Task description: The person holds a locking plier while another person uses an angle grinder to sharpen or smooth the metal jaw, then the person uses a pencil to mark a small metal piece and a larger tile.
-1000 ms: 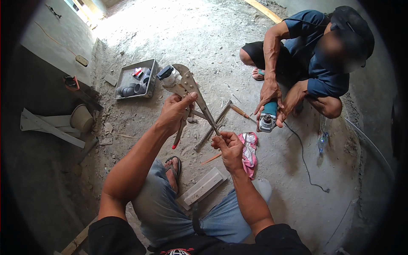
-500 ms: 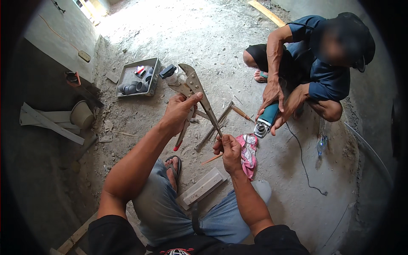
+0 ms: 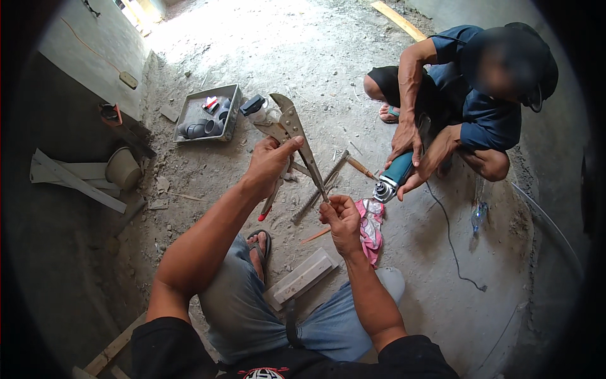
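My left hand [image 3: 270, 165] grips the handles of large metal locking pliers [image 3: 294, 129], jaws pointing up and away. My right hand [image 3: 341, 218] pinches the lower end of the pliers' long handle. I squat on a dusty concrete floor, knees in grey shorts below the hands. Opposite me another person [image 3: 480, 95] crouches, both hands holding a teal angle grinder [image 3: 392, 176] just above the floor, close to a pink sandal [image 3: 371, 224].
A grey tray [image 3: 189, 112] holding dark pipe fittings lies at the upper left. Metal rods and a wooden-handled tool [image 3: 360, 167] lie between us. The grinder cord [image 3: 451, 243] trails right. A pale block [image 3: 302, 276] rests by my foot; planks and a bucket [image 3: 121, 168] sit left.
The other person lifted the grinder off the floor and tilted it toward me. My hands shifted slightly along the pliers, the right hand sliding down the handle end.
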Tool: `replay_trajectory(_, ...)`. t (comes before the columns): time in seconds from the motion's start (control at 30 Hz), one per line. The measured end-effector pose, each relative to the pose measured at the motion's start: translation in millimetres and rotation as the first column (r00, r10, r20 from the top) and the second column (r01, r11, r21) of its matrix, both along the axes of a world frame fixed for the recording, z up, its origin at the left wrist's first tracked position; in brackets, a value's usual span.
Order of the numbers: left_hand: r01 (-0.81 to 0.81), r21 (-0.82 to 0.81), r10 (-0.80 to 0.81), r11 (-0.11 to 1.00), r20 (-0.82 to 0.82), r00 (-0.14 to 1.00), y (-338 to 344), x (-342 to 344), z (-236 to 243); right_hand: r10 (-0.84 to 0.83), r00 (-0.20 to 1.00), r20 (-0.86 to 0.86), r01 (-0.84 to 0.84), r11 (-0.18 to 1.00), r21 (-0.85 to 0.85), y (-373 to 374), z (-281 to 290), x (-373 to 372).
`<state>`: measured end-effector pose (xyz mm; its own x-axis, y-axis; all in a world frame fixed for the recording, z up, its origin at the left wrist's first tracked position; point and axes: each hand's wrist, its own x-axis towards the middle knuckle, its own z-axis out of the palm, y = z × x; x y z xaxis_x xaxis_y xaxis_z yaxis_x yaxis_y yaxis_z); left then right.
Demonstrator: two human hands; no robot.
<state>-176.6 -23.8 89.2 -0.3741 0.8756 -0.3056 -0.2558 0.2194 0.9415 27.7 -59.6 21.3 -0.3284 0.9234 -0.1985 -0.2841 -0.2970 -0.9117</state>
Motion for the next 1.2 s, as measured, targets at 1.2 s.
replay_trajectory(1.2,-0.012,-0.045,0.017,0.999,0.110,0.994,-0.5,7.6,16.5,-0.121,0.993,-0.006,0.121,0.993,-0.014,-3.7,-2.3,-7.6)
